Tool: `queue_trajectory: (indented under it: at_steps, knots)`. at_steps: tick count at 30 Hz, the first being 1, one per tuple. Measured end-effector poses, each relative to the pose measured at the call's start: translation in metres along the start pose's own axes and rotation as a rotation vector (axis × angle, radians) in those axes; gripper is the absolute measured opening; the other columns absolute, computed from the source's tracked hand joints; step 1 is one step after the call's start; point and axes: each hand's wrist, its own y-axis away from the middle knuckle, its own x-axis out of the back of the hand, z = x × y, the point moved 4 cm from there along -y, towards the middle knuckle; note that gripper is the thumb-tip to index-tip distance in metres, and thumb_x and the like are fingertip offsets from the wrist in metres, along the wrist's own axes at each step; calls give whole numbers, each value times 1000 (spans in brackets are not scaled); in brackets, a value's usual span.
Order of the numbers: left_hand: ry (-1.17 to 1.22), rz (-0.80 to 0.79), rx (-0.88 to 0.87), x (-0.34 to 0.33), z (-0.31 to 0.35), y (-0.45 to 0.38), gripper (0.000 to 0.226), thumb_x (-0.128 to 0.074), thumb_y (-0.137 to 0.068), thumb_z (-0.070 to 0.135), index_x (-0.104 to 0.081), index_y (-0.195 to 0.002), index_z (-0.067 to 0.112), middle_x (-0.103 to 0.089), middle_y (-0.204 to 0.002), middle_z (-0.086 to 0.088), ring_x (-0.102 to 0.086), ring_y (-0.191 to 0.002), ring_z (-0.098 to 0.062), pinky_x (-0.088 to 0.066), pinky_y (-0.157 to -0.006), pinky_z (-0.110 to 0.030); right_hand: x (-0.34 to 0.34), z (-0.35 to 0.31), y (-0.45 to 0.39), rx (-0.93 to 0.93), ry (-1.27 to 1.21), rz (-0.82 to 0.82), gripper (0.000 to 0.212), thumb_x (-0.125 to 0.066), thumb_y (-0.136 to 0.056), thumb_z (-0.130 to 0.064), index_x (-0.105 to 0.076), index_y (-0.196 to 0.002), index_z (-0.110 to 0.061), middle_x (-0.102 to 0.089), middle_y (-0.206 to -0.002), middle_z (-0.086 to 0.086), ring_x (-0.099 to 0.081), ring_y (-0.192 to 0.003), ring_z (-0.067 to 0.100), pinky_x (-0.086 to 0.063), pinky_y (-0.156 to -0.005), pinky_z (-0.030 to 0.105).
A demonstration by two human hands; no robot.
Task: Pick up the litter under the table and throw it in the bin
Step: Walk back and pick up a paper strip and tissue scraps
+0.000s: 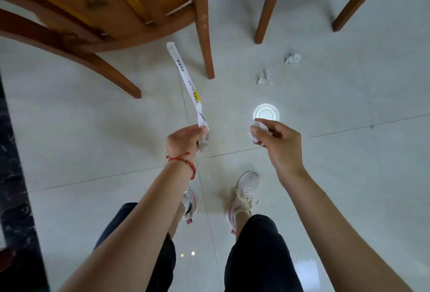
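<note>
Long flat paper wrapper (189,87), crumpled tissue (257,131) (both in hands).

Long paper wrapper (189,87) in left hand (183,139), crumpled tissue (257,132) in right hand (278,142) (both pinched).

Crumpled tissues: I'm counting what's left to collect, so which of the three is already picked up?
The crumpled tissue in the right hand; the other two tissues lie on the floor.
</note>
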Motion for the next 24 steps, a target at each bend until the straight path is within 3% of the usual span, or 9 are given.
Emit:
queue_trajectory:
  at_steps: [2,5,10,13,17,20,24]
  knots:
    - [-3,-1,5,10,22,29,38,-69,-73,8,-67,-40,26,-58,-40,9,-53,-64,-23,-45,-64,-31,3,-29,22,-1,-3,4,19,-69,-76,0,-69,-84,-17,-62,-53,-13,-55,-51,-2,-47,-55,10]
    - [25,7,20,25,54,67,39,-69,-74,7,-68,-41,26,-61,-41,8,-56,-64,-23,-47,-63,-27,5,-71,51,-1,-30,13,18,-70,-76,-2,-69,-89,-13,-63,-64,-5,-56,-52,-1,-49,-57,11]
    - [39,17,24,48,100,116,21,-70,-73,5,-74,-57,18,-64,-44,7,-58,-58,-19,-51,-70,-33,3,-130,93,6,-73,26,16,-68,-77,0,-70,-91,-8,-62,-63,-6,-56,-52,-1,-50,-56,11]
    - [62,4,22,59,127,144,30,-70,-73,5,-71,-49,22,-66,-47,6,-60,-65,-23,-53,-74,-33,3,-163,118,21,-64,7,15,-69,-77,-2,-70,-90,-10,-63,-67,-5,-58,-60,5,-52,-59,13]
    - [111,-4,50,72,156,176,3,-69,-74,4,-72,-73,5,-67,-48,4,-60,-64,-23,-53,-66,-27,4,-195,141,28,-58,-13,15,-69,-78,-3,-69,-93,-4,-65,-73,1,-59,-66,13,-53,-60,14]
    - [113,6,47,81,168,194,21,-71,-74,6,-72,-56,17,-68,-56,-1,-61,-70,-26,-53,-76,-35,6,-214,155,46,-52,-16,16,-69,-79,-5,-69,-94,-6,-65,-75,3,-60,-69,15,-52,-59,11]
    - [107,18,31,93,177,215,33,-68,-75,7,-68,-44,18,-67,-56,1,-60,-72,-25,-52,-76,-34,10,-230,168,86,-21,-28,16,-69,-79,-8,-69,-95,-6,-64,-71,1,-59,-67,13,-52,-59,10]
